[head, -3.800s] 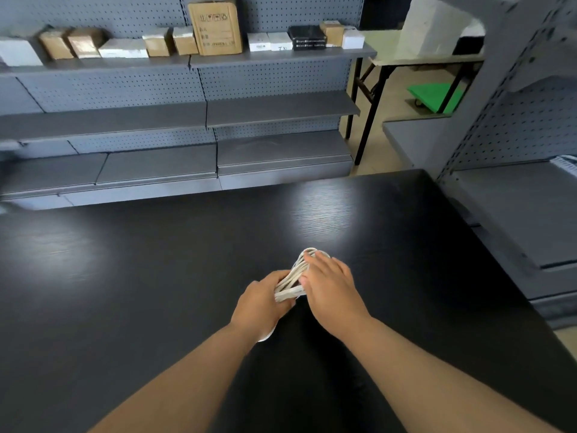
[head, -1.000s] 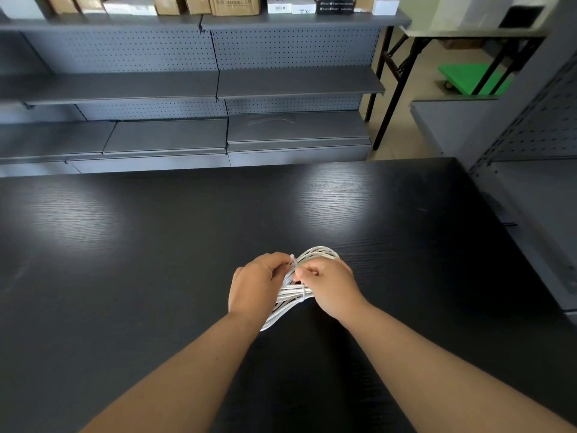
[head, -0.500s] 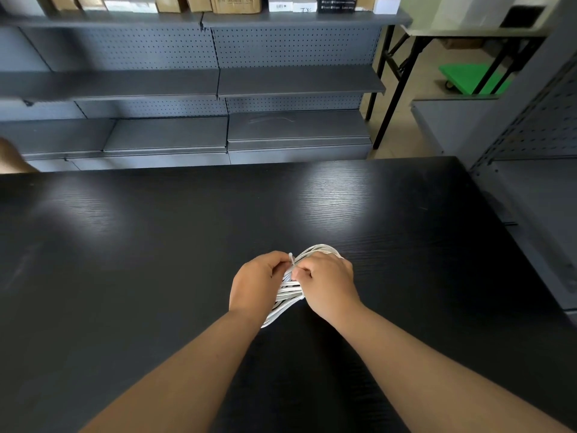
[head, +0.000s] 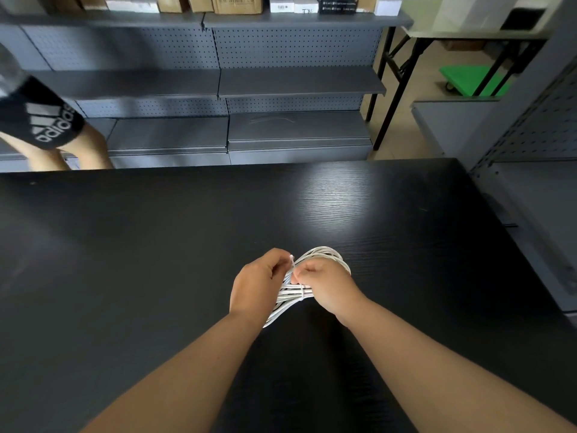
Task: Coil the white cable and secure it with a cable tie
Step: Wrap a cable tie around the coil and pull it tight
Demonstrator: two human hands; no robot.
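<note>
View from a head-worn camera, looking down at a person's two bare forearms reaching over a black wood-grain table (head: 156, 245). The hands meet near the middle of the table, just right of centre, and hold a coiled white cable (head: 324, 254) between them, low over the tabletop.

The left hand (head: 257, 285) has its fingers curled around the left side of the coil. One end of the bundle pokes out below that wrist. The right hand (head: 329, 287) is also curled, its thumb and forefinger pinching a thin white cable tie (head: 302, 292). The tie wraps around the gathered strands at the middle of the coil, and its loose tail sticks up between the two hands. A rounded loop of cable shows above the right hand's knuckles. Whether the tie is pulled fully tight cannot be told.

Behind the table stand grey metal shelves (head: 299, 82) with pegboard backs. Cardboard boxes (head: 237, 3) and small white boxes sit on the top shelf. At the far left edge are another person's bare legs and black shorts (head: 43, 117) with a white logo. At upper right are a folding table (head: 468, 29) and a green cart (head: 471, 79) on the floor.
</note>
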